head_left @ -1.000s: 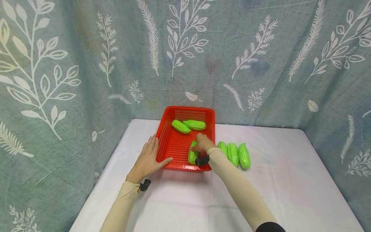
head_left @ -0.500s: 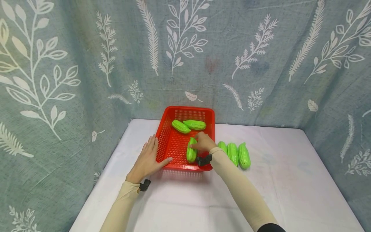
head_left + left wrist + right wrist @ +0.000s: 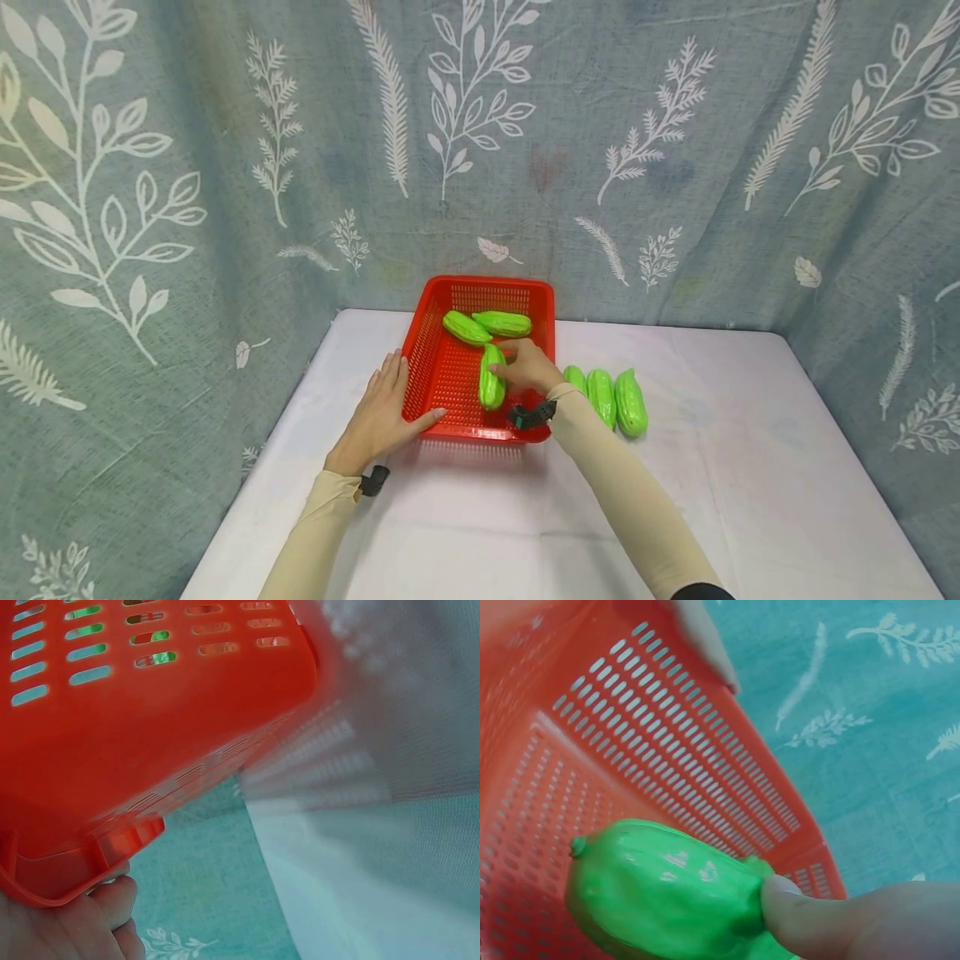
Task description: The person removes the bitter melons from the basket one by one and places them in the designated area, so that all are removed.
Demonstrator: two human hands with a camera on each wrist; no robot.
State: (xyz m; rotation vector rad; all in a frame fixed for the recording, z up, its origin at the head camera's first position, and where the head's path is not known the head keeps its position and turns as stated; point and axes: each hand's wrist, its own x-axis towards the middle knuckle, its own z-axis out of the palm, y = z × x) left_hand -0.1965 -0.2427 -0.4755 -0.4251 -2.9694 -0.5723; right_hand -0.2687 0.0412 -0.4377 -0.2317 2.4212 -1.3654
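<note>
A bright green, ridged bitter gourd (image 3: 491, 390), shiny on its surface, is in my right hand (image 3: 529, 367), over the front right part of the red plastic basket (image 3: 454, 434). In the right wrist view my thumb (image 3: 810, 915) presses on one end of the gourd, whose stubby tip points away. My left hand (image 3: 381, 410) rests at the basket's front left corner, its fingers straight along the outside and the thumb over the front rim. Two more bitter gourds (image 3: 502, 323) lie at the back of the basket.
Several bitter gourds (image 3: 631, 403) lie in a row on the white tablecloth (image 3: 712, 483), right of the basket; my right sleeve partly covers the nearest. A grey-green curtain (image 3: 547, 125) with white leaf prints hangs behind the table and at its sides.
My right hand has moved the bitter gourd up and slightly left inside the basket, towards the two at the back. My left hand has stayed on the basket's corner.
</note>
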